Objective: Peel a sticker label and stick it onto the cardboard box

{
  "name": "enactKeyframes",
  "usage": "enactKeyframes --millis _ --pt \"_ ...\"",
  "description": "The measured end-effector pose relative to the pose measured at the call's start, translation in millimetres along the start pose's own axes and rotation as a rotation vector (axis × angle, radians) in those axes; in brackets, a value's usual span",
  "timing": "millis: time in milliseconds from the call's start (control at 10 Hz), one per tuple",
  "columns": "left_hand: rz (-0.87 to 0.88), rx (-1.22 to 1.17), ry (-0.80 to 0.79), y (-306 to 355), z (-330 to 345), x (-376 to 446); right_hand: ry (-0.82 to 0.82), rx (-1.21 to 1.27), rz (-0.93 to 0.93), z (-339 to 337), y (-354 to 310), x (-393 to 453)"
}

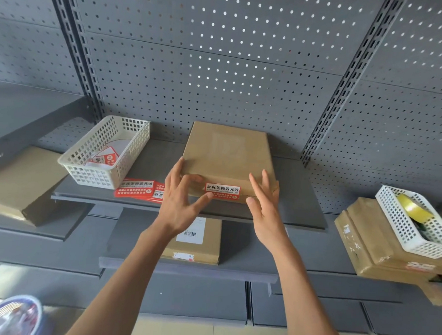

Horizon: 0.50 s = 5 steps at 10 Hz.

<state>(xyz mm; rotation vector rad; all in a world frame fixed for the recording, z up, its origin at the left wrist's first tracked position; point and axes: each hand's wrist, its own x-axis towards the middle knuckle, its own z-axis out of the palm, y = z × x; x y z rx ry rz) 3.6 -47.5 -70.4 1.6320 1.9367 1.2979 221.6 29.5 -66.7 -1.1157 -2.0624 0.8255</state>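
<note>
Head view shows a flat cardboard box [228,157] lying on a gray shelf [300,197]. On the box's near edge sits a red sticker label [222,191]. Just left of the label, the left hand [181,198] has spread fingers, its thumb touching the label's end. Just right of it, the right hand [264,203] holds straight fingers at the box edge.

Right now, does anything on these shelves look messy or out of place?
Mostly tidy. The loose red sticker sheets lie fanned untidily beside the white basket, and on the right another basket sits tilted on stacked boxes.
</note>
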Motion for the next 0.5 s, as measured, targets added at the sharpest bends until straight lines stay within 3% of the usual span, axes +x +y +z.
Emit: enactKeyframes --millis 300,400,500 --pt "-0.06 0.081 -0.056 0.6 -19.7 -1.8 -0.137 -0.08 -0.007 -14.4 1.3 -2.8" --pt "-0.112 0.131 -0.083 12.4 -36.0 0.5 -0.158 0.073 0.041 -30.3 -6.8 -11.5" --pt "-0.136 0.12 -0.02 21.4 -53.1 8.4 -0.042 0.24 0.064 -53.0 -20.0 -28.3"
